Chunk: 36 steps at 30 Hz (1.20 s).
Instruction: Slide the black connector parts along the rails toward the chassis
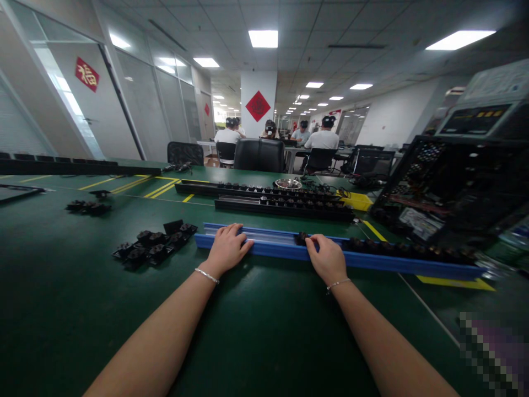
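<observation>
rail (273, 246) lies crosswise before us, long axis left-right | our left hand (226, 248) rests flat on it | right hand (326, 257) pinches a black part (303, 238) in its channel

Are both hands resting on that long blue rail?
Yes, the left hand lies on the blue rail and the right hand grips its near edge.

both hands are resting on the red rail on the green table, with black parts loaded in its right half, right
Not quite: the rail is blue, not red. The head view shows the left hand and right hand resting on it on the green table, with black parts loaded in its right half.
</observation>
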Each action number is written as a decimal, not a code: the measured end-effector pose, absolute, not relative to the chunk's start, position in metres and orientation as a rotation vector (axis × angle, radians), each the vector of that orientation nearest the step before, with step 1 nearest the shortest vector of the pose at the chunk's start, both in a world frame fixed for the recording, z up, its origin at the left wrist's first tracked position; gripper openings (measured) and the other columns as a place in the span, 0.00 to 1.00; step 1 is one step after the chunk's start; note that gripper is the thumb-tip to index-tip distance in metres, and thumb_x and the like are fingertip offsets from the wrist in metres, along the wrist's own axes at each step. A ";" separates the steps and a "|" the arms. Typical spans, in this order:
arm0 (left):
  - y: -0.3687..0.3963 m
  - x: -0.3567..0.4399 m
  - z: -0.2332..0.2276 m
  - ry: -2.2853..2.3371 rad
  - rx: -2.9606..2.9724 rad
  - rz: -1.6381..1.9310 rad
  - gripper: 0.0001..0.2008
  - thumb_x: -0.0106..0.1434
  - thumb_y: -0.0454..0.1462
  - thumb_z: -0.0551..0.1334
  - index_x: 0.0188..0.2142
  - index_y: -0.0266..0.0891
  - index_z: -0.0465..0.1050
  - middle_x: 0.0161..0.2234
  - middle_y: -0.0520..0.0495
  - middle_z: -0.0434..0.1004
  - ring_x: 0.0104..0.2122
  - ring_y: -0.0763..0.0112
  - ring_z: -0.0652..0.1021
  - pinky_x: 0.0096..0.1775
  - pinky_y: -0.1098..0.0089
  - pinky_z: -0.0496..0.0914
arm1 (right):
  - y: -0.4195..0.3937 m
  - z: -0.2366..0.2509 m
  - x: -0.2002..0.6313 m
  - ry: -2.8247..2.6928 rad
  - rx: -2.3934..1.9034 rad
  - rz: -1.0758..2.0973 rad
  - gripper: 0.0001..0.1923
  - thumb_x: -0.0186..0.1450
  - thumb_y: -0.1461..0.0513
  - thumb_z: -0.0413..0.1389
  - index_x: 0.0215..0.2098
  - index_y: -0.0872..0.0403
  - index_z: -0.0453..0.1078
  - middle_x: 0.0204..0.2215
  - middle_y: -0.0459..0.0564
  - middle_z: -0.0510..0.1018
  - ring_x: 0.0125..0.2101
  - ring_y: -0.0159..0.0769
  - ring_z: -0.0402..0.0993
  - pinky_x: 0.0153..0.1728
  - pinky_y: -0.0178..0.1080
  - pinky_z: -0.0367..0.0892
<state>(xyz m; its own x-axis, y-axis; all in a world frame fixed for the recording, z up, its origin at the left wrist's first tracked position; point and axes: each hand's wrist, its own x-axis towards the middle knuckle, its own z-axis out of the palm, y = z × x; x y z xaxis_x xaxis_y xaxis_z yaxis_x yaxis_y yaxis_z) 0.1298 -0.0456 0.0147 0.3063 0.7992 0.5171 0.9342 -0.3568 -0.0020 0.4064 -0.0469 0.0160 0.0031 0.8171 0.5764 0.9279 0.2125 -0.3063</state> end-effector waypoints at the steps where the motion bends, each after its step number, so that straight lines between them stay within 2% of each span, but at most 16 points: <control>1: -0.046 0.130 0.015 -1.569 -2.276 -0.629 0.21 0.65 0.49 0.47 0.34 0.42 0.74 0.52 0.42 0.68 0.52 0.58 0.67 0.51 0.55 0.60 | -0.047 0.016 0.406 -1.840 -1.622 -0.219 0.17 0.65 0.53 0.43 0.32 0.54 0.69 0.30 0.51 0.76 0.32 0.38 0.70 0.35 0.40 0.61; 16: -0.047 0.135 0.014 -1.560 -2.352 -0.676 0.18 0.65 0.46 0.47 0.45 0.42 0.68 0.54 0.44 0.67 0.55 0.61 0.65 0.55 0.57 0.58 | -0.048 0.012 0.400 -2.016 -1.423 -0.177 0.16 0.65 0.57 0.43 0.35 0.54 0.72 0.36 0.52 0.78 0.38 0.39 0.71 0.42 0.41 0.61; 36: -0.053 0.146 0.018 -1.438 -2.490 -0.592 0.18 0.63 0.45 0.51 0.51 0.46 0.64 0.57 0.45 0.63 0.57 0.60 0.62 0.56 0.54 0.55 | -0.052 0.013 0.388 -2.127 -1.309 -0.122 0.15 0.65 0.59 0.44 0.40 0.53 0.71 0.40 0.51 0.77 0.43 0.39 0.70 0.47 0.45 0.60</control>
<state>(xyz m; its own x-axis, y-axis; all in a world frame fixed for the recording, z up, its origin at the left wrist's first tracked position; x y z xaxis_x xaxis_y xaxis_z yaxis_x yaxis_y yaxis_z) 0.1464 -0.0532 0.0183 0.4447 0.7809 0.4388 0.8635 -0.5040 0.0218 0.3881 -0.0516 0.0130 -0.3077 0.7733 0.5543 0.8315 0.5018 -0.2385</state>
